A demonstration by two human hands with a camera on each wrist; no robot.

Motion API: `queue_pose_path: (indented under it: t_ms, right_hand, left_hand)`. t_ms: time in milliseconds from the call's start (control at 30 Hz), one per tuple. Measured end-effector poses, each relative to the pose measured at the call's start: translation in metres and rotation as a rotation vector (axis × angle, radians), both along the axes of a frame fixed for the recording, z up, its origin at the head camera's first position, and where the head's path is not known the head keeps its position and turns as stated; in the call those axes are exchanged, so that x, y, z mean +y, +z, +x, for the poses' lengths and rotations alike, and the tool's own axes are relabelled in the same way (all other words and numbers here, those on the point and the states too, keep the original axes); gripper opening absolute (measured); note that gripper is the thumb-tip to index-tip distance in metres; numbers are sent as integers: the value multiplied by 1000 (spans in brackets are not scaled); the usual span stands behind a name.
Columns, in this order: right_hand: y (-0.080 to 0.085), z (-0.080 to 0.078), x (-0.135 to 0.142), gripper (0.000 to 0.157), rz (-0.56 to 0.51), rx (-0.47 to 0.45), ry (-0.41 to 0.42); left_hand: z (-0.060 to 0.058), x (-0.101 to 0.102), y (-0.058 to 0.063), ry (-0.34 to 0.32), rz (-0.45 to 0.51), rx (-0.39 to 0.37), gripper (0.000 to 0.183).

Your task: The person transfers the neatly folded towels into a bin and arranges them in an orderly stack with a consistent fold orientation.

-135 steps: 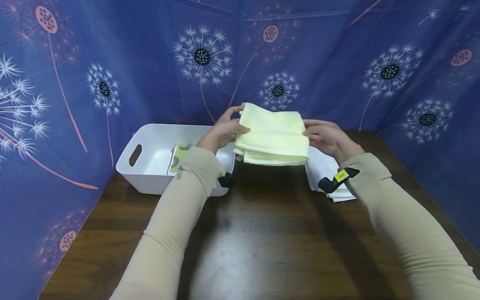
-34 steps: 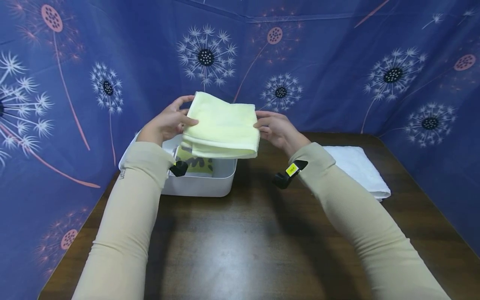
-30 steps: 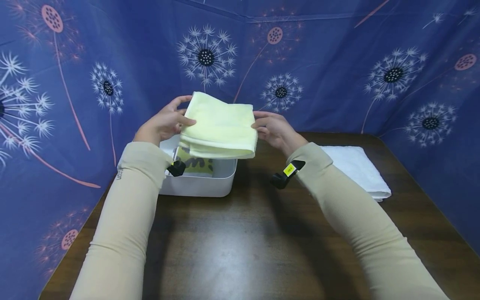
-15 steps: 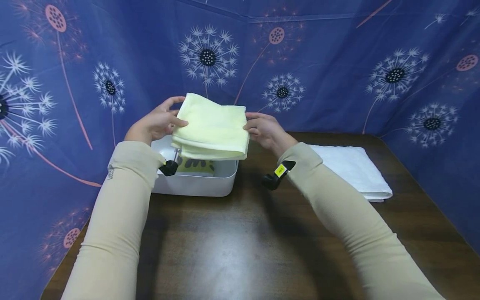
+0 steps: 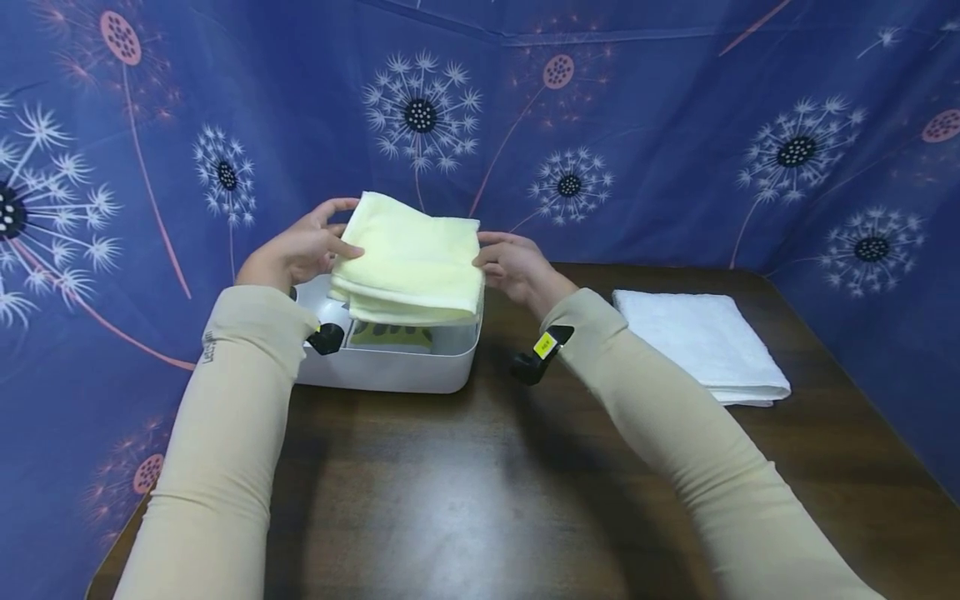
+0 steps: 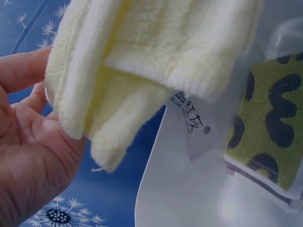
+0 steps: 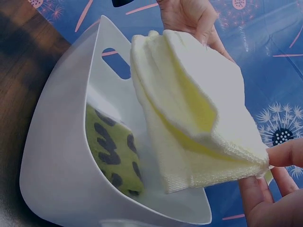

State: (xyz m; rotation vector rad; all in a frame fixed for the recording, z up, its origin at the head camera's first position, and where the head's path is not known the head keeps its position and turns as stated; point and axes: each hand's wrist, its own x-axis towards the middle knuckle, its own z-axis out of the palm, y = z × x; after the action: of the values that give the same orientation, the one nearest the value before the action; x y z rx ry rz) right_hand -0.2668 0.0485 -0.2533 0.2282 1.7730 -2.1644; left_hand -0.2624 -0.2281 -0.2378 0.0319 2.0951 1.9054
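A folded pale yellow towel (image 5: 412,258) hangs over the white plastic bin (image 5: 390,375), held between both hands. My left hand (image 5: 300,246) pinches its left edge, thumb on the front and fingers behind. On the opposite edge my right hand (image 5: 517,267) pinches it too; in the right wrist view, thumb and fingers (image 7: 286,153) grip a corner. A small printed tag (image 6: 189,120) dangles from the towel in the left wrist view. Inside the bin lies a folded green towel with dark grey shapes (image 7: 113,151), partly hidden in the head view by the yellow one.
On the right of the dark wooden table (image 5: 450,483) lies a folded white towel (image 5: 697,342). A blue cloth printed with dandelions (image 5: 480,125) hangs behind the table and along its sides. The bin has a handle hole (image 7: 116,64) in its end wall.
Both hands have carried the yellow towel leftward from between the bin and the white towel to over the bin, lowering slightly in the last half second. The white towel is now uncovered by the right arm.
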Motion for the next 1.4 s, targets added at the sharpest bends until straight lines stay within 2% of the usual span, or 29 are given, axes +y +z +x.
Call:
queue_pose_path:
  t_ms: [333, 500, 1167, 1400]
  right_hand:
    - [-6, 0, -12, 52, 31, -22, 11]
    - [-10, -1, -15, 53, 29, -37, 7]
    - [-27, 0, -28, 53, 81, -61, 22]
    - [-33, 0, -30, 54, 89, -72, 8]
  left_hand:
    - [2, -12, -5, 6, -5, -8, 79]
    - [2, -16, -8, 4, -15, -40, 80]
    - [-2, -19, -26, 29, -107, -146, 84]
    - [-1, -21, -28, 22, -127, -162, 84]
